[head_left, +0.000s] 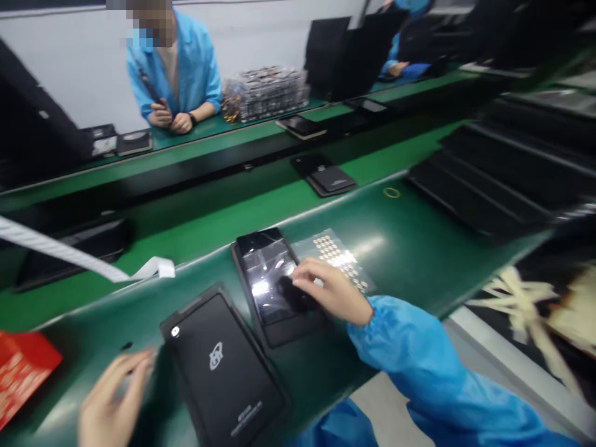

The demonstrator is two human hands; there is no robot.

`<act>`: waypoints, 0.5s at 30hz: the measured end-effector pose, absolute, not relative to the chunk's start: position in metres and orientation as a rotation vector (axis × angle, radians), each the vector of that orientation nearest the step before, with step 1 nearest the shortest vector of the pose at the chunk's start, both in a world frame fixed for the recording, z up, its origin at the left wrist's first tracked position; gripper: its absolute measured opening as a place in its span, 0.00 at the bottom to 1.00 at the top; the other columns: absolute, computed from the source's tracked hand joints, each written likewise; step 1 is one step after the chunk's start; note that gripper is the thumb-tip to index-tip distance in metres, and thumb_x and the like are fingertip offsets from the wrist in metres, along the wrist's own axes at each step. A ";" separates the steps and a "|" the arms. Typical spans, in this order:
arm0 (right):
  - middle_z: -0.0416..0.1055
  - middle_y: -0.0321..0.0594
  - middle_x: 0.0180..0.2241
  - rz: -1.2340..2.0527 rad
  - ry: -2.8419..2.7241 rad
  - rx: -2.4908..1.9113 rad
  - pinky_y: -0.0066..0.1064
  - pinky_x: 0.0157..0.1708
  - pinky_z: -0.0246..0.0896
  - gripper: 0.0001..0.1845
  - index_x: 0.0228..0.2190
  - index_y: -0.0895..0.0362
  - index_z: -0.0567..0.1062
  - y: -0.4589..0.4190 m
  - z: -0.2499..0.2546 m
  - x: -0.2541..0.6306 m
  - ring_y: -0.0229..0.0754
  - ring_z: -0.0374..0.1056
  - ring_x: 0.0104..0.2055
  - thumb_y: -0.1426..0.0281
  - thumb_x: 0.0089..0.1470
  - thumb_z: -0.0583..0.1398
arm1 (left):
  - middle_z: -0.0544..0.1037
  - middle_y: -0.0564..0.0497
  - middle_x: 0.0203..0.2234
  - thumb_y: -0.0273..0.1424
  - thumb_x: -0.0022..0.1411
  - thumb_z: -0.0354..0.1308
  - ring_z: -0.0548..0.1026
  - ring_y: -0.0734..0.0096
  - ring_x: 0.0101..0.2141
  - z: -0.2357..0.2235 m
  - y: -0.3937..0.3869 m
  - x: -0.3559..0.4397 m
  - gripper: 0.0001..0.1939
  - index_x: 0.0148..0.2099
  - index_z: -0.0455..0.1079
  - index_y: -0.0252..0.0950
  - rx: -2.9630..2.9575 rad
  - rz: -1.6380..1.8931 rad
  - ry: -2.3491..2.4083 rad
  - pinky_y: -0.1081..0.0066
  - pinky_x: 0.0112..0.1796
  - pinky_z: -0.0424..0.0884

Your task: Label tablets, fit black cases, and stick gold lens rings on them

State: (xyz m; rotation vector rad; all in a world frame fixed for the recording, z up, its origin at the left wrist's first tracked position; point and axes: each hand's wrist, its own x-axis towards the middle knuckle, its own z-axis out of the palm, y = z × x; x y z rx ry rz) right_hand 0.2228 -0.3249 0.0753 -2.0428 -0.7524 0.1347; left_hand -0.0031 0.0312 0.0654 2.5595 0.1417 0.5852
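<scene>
My left hand point(114, 397) is just left of a black tablet back point(223, 372) with a white logo, which lies in a dark tray or case. Its thumb and fingertips come together, and anything between them is too blurred to make out. Over the right side of a second tablet point(274, 279), glossy face up in a dark tray, my right hand point(333, 285) is closed in a pinch. What its fingertips hold, if anything, is hidden. Beneath and behind that hand lies a clear sheet with rows of small round stickers point(328, 245).
A red box point(23, 372) stands at the left edge, near a curling white paper strip point(158, 268). Beyond the bench edge, another tablet point(323, 175) lies on the green belt point(223, 220). Black panels point(484, 180) lie at right. A co-worker in blue point(195, 62) stands opposite.
</scene>
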 end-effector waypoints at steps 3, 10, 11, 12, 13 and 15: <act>0.69 0.38 0.31 0.285 -0.996 -1.683 0.29 0.33 0.63 0.09 0.31 0.56 0.77 -0.264 0.101 0.182 0.37 0.66 0.33 0.68 0.61 0.59 | 0.76 0.57 0.28 0.32 0.69 0.54 0.74 0.73 0.29 0.093 -0.025 0.021 0.09 0.35 0.73 0.42 2.333 0.304 -0.071 0.74 0.30 0.69; 0.65 0.36 0.30 0.900 -0.808 -1.323 0.24 0.22 0.65 0.07 0.31 0.58 0.72 -0.199 0.099 0.138 0.32 0.64 0.25 0.67 0.59 0.59 | 0.76 0.52 0.25 0.29 0.59 0.58 0.71 0.73 0.24 0.108 -0.046 0.018 0.07 0.36 0.78 0.38 1.919 0.084 0.281 0.75 0.25 0.67; 0.64 0.36 0.30 0.885 -0.826 -1.347 0.24 0.23 0.65 0.06 0.32 0.58 0.71 -0.196 0.096 0.136 0.33 0.65 0.26 0.69 0.59 0.58 | 0.76 0.51 0.24 0.30 0.58 0.58 0.71 0.73 0.24 0.107 -0.044 0.014 0.07 0.36 0.78 0.36 1.881 0.085 0.318 0.75 0.25 0.67; 0.65 0.36 0.29 0.843 -0.864 -1.388 0.24 0.24 0.64 0.04 0.33 0.58 0.71 -0.194 0.095 0.134 0.33 0.65 0.27 0.70 0.59 0.57 | 0.76 0.50 0.24 0.30 0.58 0.58 0.72 0.73 0.24 0.107 -0.043 0.010 0.08 0.36 0.78 0.35 1.853 0.082 0.348 0.75 0.25 0.67; 0.65 0.36 0.29 0.783 -0.920 -1.433 0.24 0.25 0.64 0.03 0.33 0.57 0.70 -0.191 0.094 0.132 0.33 0.64 0.28 0.72 0.59 0.57 | 0.76 0.50 0.24 0.30 0.57 0.57 0.72 0.73 0.23 0.107 -0.041 0.008 0.08 0.35 0.77 0.34 1.832 0.075 0.372 0.75 0.26 0.68; 0.66 0.36 0.30 0.634 -1.055 -1.503 0.24 0.28 0.61 0.04 0.33 0.57 0.70 -0.185 0.096 0.127 0.33 0.64 0.30 0.75 0.60 0.56 | 0.75 0.50 0.23 0.30 0.58 0.57 0.72 0.74 0.23 0.106 -0.038 0.006 0.09 0.33 0.76 0.32 1.796 0.063 0.394 0.76 0.27 0.68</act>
